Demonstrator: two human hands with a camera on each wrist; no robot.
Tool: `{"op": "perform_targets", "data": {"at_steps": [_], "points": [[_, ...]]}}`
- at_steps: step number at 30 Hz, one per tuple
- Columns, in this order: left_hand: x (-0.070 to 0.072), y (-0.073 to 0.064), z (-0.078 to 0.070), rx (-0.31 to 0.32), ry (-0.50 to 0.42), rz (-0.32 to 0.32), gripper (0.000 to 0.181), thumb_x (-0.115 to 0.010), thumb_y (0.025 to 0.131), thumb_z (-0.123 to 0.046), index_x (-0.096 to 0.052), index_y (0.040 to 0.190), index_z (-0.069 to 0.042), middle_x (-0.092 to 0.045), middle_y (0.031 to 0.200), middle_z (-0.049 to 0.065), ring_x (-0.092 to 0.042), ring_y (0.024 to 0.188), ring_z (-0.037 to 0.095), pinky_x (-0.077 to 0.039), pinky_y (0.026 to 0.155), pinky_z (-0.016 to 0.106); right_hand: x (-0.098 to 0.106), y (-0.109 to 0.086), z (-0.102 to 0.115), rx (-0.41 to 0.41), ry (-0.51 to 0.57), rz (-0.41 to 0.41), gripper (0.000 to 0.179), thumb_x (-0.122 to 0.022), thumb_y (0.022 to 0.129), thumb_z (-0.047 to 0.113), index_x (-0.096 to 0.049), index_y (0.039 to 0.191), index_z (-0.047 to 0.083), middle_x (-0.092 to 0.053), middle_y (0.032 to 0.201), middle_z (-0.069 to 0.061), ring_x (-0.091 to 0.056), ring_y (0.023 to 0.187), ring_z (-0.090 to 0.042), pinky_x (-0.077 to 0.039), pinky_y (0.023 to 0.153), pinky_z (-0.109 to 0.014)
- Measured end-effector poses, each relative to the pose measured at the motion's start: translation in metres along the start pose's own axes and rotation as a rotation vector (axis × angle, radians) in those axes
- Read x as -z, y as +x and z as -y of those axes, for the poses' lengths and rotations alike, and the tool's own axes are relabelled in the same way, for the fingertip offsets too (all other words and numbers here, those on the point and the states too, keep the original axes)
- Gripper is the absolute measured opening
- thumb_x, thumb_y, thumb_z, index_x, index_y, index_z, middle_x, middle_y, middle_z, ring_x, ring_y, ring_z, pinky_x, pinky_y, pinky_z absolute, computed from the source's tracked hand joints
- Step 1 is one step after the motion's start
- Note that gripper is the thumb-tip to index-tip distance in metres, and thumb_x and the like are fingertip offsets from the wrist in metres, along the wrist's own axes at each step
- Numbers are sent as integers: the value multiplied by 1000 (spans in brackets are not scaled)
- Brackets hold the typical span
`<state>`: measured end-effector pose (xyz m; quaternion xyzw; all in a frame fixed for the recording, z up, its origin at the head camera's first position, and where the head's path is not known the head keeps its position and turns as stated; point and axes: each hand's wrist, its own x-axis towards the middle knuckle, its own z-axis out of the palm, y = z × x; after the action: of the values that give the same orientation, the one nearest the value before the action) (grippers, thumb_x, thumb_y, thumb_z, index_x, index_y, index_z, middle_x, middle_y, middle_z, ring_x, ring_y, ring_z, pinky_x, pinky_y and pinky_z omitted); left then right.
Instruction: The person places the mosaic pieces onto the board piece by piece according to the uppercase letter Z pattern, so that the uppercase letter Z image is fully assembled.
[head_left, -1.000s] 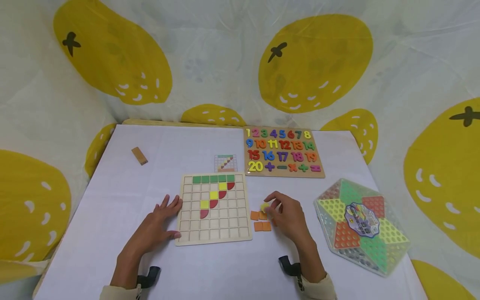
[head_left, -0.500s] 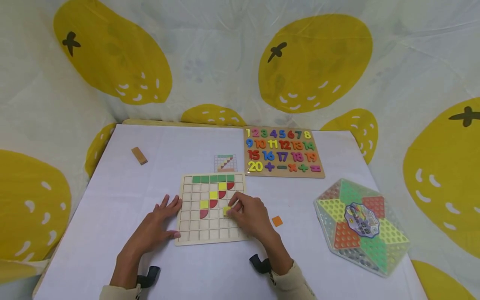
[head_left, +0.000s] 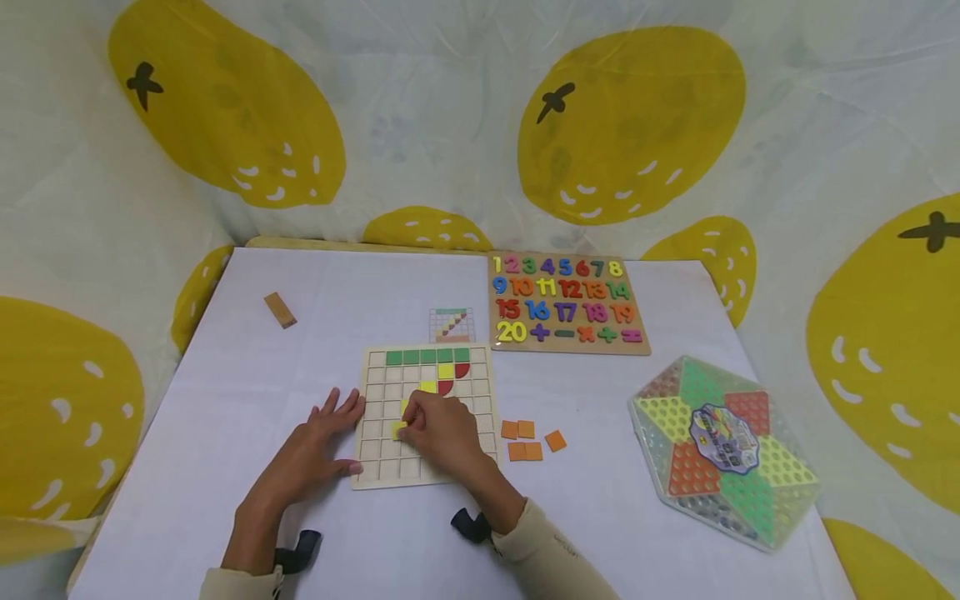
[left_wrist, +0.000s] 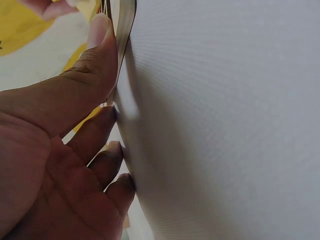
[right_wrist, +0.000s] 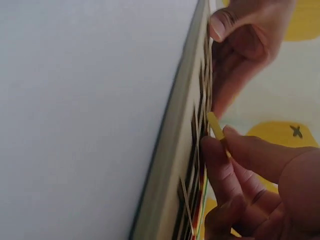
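Observation:
A wooden grid board [head_left: 375, 467] lies flat, with a row of several green tiles [head_left: 428, 357] near its top. Below run yellow square tiles [head_left: 446, 372] and red quarter-round tiles [head_left: 446, 387] in a diagonal, partly hidden by my right hand [head_left: 446, 433]. That hand pinches a yellow square tile [head_left: 398, 430] between thumb and fingers, over the board's left-middle cells; in the right wrist view the tile [right_wrist: 215, 125] stands tilted at the grid. At the board's left edge rests my left hand [head_left: 306, 450], fingers spread, thumb and fingertips touching the rim.
Several orange square tiles [head_left: 527, 429] lie right of the board. A small pattern card [head_left: 452, 325] sits behind it, beside a number puzzle board [head_left: 566, 304]. A star-patterned game box [head_left: 723, 454] is at the right, a brown block [head_left: 281, 310] at the far left.
From beside the orange tiles, my right hand has carried the yellow tile leftward across the board to its left-middle cells. My left hand has stayed at the board's edge.

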<state>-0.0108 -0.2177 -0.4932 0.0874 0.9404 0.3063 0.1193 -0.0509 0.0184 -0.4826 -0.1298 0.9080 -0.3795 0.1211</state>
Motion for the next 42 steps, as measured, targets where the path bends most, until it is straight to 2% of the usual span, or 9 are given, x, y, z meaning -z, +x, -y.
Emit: {"op": "perform_targets", "data": {"at_steps": [5, 10, 17, 25, 33, 36, 42], "points": [[0, 1, -1, 8, 22, -1, 107, -98, 71, -18, -43, 163, -13, -34, 172, 8, -16, 166, 41, -22, 128, 70, -10, 6, 8, -33, -30, -20, 19, -87, 90, 25, -69, 89, 20, -63, 65, 12, -57, 66, -4, -43, 60, -24], [1, 1, -2, 7, 26, -1, 106, -98, 72, -18, -43, 163, -13, -34, 172, 8, -16, 166, 41, -22, 128, 71, -15, 10, 16, -53, -111, -30, 19, -87, 89, 28, -69, 87, 22, -60, 63, 13, -55, 68, -7, -41, 64, -28], [0, 1, 0, 6, 7, 1, 105, -97, 72, -16, -43, 162, -12, -34, 172, 8, -16, 165, 43, -22, 125, 75, -18, 13, 24, -59, -194, 9, 16, -88, 88, 31, -74, 86, 25, -59, 63, 12, -53, 67, -10, -40, 62, -30], [-2, 3, 0, 11, 15, 0, 106, -97, 72, -19, -42, 163, -13, -33, 172, 7, -16, 165, 42, -22, 126, 74, -14, 13, 24, -68, -207, -36, 19, -88, 88, 28, -70, 84, 24, -61, 66, 12, -59, 76, -14, -43, 67, -36], [-1, 1, 1, 11, 1, -4, 105, -98, 71, -17, -44, 162, -13, -35, 171, 8, -16, 165, 42, -22, 126, 74, -19, 15, 30, -39, -294, -37, 15, -87, 89, 28, -72, 87, 24, -66, 71, 10, -61, 78, -15, -44, 66, -35], [-2, 1, 2, 13, 4, -1, 106, -98, 71, -18, -44, 162, -13, -34, 172, 8, -16, 165, 42, -22, 125, 75, -18, 13, 26, -27, -266, -30, 13, -87, 90, 28, -75, 91, 24, -65, 70, 11, -59, 74, -13, -42, 64, -33], [-2, -1, 1, 5, 29, -6, 105, -97, 73, -20, -43, 163, -14, -34, 172, 8, -17, 165, 43, -22, 125, 75, -1, 3, 10, 18, -118, -30, 19, -87, 90, 33, -77, 103, 24, -63, 68, 14, -56, 72, -6, -43, 64, -25]]}}
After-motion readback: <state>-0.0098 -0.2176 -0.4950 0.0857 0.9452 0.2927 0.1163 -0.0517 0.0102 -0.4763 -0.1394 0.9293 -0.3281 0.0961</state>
